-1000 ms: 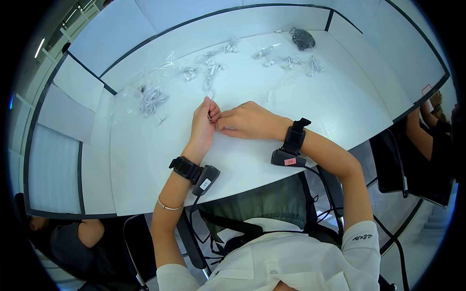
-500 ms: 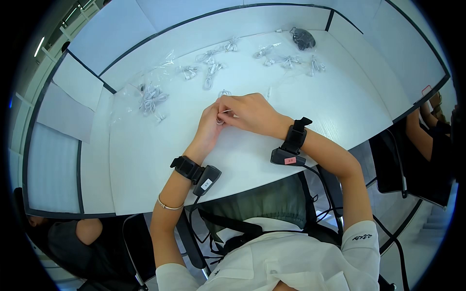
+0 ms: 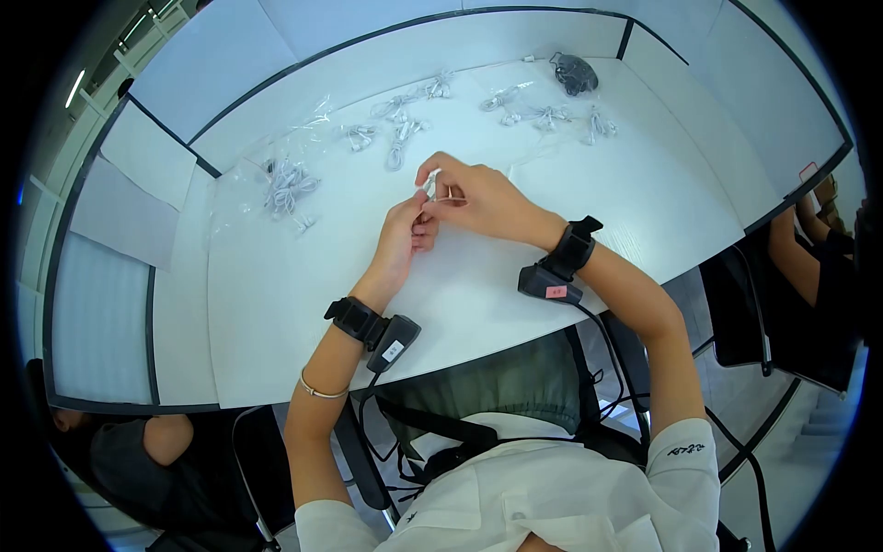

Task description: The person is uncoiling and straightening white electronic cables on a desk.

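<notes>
A thin white cable (image 3: 430,186) runs between my two hands above the middle of the table. My left hand (image 3: 401,237) is closed, pinching the cable between thumb and fingers. Above and to the right of it, my right hand (image 3: 480,199) also grips the cable, with its index finger arched and its fingertips close to the left ones. Much of the cable is hidden by the fingers, and its ends are too small to make out. Beyond the hands lies a bundled white cable (image 3: 396,153), separate from the held one.
More tied white cables (image 3: 549,116) lie along the back. A larger heap of cables (image 3: 291,187) with clear plastic bags sits at left. A dark pouch-like object (image 3: 575,74) rests at the back right. Low partitions (image 3: 423,46) surround the white table (image 3: 303,322). Other people sit on both sides.
Both hands have shifted slightly away from my body. My right index finger has lifted and arched, opening a gap through which the cable shows. The bundles on the table have not moved.
</notes>
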Tool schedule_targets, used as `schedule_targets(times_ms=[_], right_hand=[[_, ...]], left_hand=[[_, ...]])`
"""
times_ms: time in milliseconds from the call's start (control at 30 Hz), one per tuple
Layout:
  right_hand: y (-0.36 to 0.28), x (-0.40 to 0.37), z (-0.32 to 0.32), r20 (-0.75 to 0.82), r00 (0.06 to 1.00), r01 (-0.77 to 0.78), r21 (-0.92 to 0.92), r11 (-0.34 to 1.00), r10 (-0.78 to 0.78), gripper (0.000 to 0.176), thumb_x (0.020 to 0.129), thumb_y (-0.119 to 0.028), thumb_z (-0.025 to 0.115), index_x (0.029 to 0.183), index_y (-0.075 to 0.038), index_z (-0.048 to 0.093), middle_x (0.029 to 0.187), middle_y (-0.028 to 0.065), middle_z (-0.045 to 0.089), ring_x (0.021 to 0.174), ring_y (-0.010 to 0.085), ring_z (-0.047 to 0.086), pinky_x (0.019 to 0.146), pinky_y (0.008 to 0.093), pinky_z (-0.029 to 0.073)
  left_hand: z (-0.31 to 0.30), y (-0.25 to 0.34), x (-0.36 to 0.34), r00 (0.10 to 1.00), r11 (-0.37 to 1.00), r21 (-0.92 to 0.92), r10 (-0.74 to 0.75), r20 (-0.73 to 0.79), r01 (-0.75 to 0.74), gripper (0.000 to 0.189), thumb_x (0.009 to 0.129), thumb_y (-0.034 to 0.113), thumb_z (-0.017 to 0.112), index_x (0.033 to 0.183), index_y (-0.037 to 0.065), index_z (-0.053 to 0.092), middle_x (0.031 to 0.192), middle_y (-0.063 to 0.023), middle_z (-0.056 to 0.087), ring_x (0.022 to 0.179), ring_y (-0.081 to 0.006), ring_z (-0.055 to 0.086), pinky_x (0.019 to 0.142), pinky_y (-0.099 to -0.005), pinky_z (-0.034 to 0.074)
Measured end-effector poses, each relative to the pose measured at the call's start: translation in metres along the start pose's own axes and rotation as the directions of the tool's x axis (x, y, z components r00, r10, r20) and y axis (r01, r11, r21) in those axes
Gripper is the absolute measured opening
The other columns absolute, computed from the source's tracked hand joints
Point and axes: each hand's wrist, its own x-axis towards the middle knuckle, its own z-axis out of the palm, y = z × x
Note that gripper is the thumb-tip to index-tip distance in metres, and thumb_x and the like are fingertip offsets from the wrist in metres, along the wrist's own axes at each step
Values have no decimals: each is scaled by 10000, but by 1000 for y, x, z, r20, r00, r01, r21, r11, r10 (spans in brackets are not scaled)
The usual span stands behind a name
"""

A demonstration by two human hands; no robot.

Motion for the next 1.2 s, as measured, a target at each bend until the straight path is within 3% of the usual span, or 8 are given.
schedule_targets(times_ms=[200, 500, 600, 700, 933, 1033, 1133, 1200], right_hand=[[2, 5, -15, -68, 997, -23, -4, 1000, 23, 302, 821, -177, 629, 1091, -121, 505, 707, -5, 485, 564, 83, 423, 530, 240, 356], [10, 5, -13, -95, 994, -61, -36, 997, 58, 218, 802, -204, 652, 972, -104, 560, 668, -12, 461, 569, 90, 419, 542, 244, 366], [11, 5, -14, -97, 993, -78, -90, 993, 69, 233, 782, -276, 648, 938, -127, 561, 690, 14, 523, 633, 157, 533, 570, 292, 421], [9, 5, -16, -133, 990, -57, -108, 993, 42, 181, 786, -187, 662, 909, -84, 577, 679, 13, 480, 597, 112, 446, 562, 249, 380], [26, 8, -22, -199, 891, 275, -479, 833, -408, 97, 791, -154, 647, 798, -65, 612, 781, 42, 554, 662, 183, 494, 607, 294, 407], [24, 7, -21, -210, 888, 264, -496, 827, -409, 103, 804, -154, 636, 803, -52, 615, 740, 32, 574, 638, 150, 506, 596, 267, 403], [8, 5, -24, -32, 997, -66, 23, 998, 66, 127, 830, -161, 613, 810, -36, 611, 677, 21, 587, 608, 102, 513, 579, 242, 394], [6, 5, -21, 96, 983, -179, 277, 944, 159, 159, 856, -182, 591, 834, -25, 597, 650, 28, 595, 601, 75, 522, 574, 220, 409]], left_hand=[[4, 5, -5, 999, 994, 108, 8, 49, -13, 406, 954, 426, 364, 665, 146, 311, 581, 65, 256, 469, -35, 179, 432, -201, 147], [3, 3, -4, 996, 970, 239, 25, 88, -45, 484, 943, 525, 324, 653, 138, 309, 546, 63, 237, 460, -45, 167, 423, -211, 143], [5, 4, -5, 996, 970, 238, 33, 84, -52, 475, 944, 515, 337, 656, 137, 317, 552, 65, 245, 466, -39, 174, 426, -205, 144], [3, 3, -5, 997, 964, 257, 52, 62, -66, 445, 950, 474, 366, 664, 136, 331, 564, 67, 257, 477, -34, 186, 429, -201, 153], [-4, -1, -1, 975, 955, 220, 214, -54, -198, 411, 951, 436, 404, 686, 122, 378, 595, 66, 297, 490, -25, 217, 419, -194, 166], [-4, 0, -2, 976, 953, 237, 208, -69, -187, 404, 960, 416, 393, 704, 103, 402, 605, 62, 308, 504, -26, 238, 432, -194, 183], [-5, 0, -2, 939, 901, 311, 338, -64, -303, 404, 967, 406, 379, 735, 79, 426, 624, 57, 319, 540, -34, 268, 465, -196, 221], [-6, 0, -2, 915, 874, 331, 398, -66, -357, 398, 971, 396, 374, 751, 70, 432, 638, 51, 321, 565, -40, 279, 493, -202, 247]])
